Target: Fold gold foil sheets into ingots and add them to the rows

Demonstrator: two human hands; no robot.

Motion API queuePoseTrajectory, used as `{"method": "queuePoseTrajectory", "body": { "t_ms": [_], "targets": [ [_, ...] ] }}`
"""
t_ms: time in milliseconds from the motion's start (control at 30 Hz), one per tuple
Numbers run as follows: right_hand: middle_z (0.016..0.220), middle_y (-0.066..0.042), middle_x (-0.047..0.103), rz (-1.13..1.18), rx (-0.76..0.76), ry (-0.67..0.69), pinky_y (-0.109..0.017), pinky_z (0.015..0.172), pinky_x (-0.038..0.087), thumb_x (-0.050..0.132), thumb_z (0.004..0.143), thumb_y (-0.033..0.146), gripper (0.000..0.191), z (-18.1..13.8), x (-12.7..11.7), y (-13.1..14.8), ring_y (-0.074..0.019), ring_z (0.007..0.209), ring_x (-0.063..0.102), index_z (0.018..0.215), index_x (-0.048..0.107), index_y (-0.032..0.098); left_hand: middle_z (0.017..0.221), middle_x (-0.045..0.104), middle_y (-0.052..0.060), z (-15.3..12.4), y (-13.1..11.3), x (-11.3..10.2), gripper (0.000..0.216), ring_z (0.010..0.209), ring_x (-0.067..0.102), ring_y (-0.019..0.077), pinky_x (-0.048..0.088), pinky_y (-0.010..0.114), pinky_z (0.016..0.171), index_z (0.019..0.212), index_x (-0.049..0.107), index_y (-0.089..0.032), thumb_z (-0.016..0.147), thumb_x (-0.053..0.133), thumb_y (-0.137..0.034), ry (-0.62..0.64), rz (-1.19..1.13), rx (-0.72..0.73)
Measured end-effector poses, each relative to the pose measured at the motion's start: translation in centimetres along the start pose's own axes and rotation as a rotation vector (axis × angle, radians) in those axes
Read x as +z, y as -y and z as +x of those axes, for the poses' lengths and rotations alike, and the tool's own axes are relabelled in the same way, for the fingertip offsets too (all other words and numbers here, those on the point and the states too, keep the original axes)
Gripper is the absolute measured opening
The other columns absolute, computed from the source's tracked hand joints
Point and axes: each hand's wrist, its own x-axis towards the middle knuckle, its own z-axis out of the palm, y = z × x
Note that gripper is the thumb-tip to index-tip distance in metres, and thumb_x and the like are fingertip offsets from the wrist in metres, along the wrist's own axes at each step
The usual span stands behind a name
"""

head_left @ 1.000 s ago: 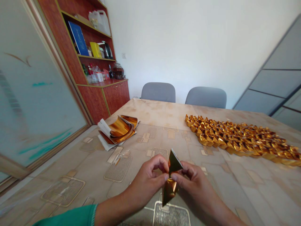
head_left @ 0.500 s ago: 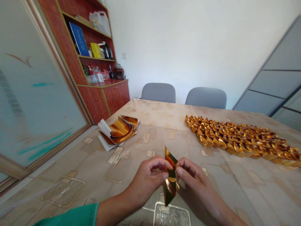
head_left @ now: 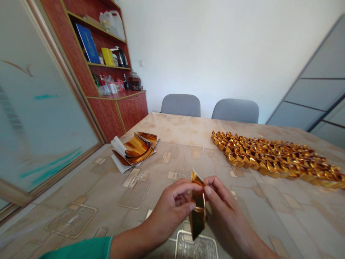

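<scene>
Head view: versus half a second earlier, left hand's (head_left: 171, 205) index finger extends farther across the upper folded gold paper (head_left: 198, 217), thumb lower. Paper held between both hands: at left's three o'clock; nine o'clock from right hand (head_left: 225, 203), pinching its edge.

Red-brown cabinet (head_left: 132, 110), dark kettle (head_left: 122, 58) on its shelf (head_left: 107, 66), gray chairs (head_left: 181, 105), white wall (head_left: 215, 46)

Left sleeve (head_left: 77, 249): plain green cloth, ending at the cuff edge (head_left: 109, 247).
Cuff edge: finely stitched.
Left hand (head_left: 172, 205): bare, as is the forearm (head_left: 133, 239) beyond the cuff edge.
Right hand (head_left: 225, 204): bare, right of the cuff edge.
</scene>
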Motion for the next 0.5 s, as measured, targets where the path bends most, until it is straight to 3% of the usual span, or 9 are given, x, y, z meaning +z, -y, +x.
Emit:
{"method": "queuePoseTrajectory", "body": {
  "t_ms": [100, 267, 400, 500],
  "targets": [
    [0.071, 0.001, 0.053, -0.038, 0.031, 0.040, -0.026, 0.058, 0.041, 0.064, 0.087, 0.051, 0.032, 0.15, 0.08, -0.37, -0.0147, 0.065, 0.049, 0.081, 0.058, 0.020, 0.100, 0.063, 0.004, 0.18, 0.01, -0.10, 0.033, 0.080, 0.056, 0.0145, 0.045, 0.029, 0.076, 0.109, 0.069, -0.022, 0.077, 0.068, -0.016, -0.095, -0.030, -0.010],
    [0.066, 0.003, 0.047, -0.023, 0.040, 0.048, -0.025, 0.055, 0.038, 0.066, 0.086, 0.050, 0.036, 0.22, 0.51, -0.95, -0.0126, 0.060, 0.043, 0.071, 0.053, 0.020, 0.084, 0.062, -0.001, 0.42, 0.02, 0.17, 0.029, 0.077, 0.057, 0.0149, 0.045, 0.028, 0.073, 0.091, 0.056, -0.021, 0.070, 0.075, -0.016, -0.203, -0.145, -0.007],
    [0.064, 0.004, 0.045, -0.059, 0.048, 0.035, -0.024, 0.054, 0.034, 0.066, 0.087, 0.045, 0.034, -0.02, 0.74, -0.70, -0.0115, 0.058, 0.039, 0.068, 0.051, 0.020, 0.089, 0.067, 0.003, 0.36, -0.35, 0.37, 0.036, 0.084, 0.061, 0.0178, 0.046, 0.030, 0.078, 0.096, 0.058, -0.018, 0.067, 0.079, -0.020, -0.148, -0.247, -0.145],
    [0.063, 0.004, 0.046, -0.162, 0.057, 0.056, -0.024, 0.053, 0.032, 0.065, 0.087, 0.039, 0.030, -0.21, 0.73, -0.50, -0.0118, 0.059, 0.039, 0.068, 0.054, 0.019, 0.081, 0.068, 0.003, 0.25, -0.55, 0.36, 0.030, 0.080, 0.061, 0.0167, 0.046, 0.028, 0.077, 0.087, 0.065, -0.014, 0.068, 0.081, -0.030, -0.152, -0.257, -0.201]
  ]
}}
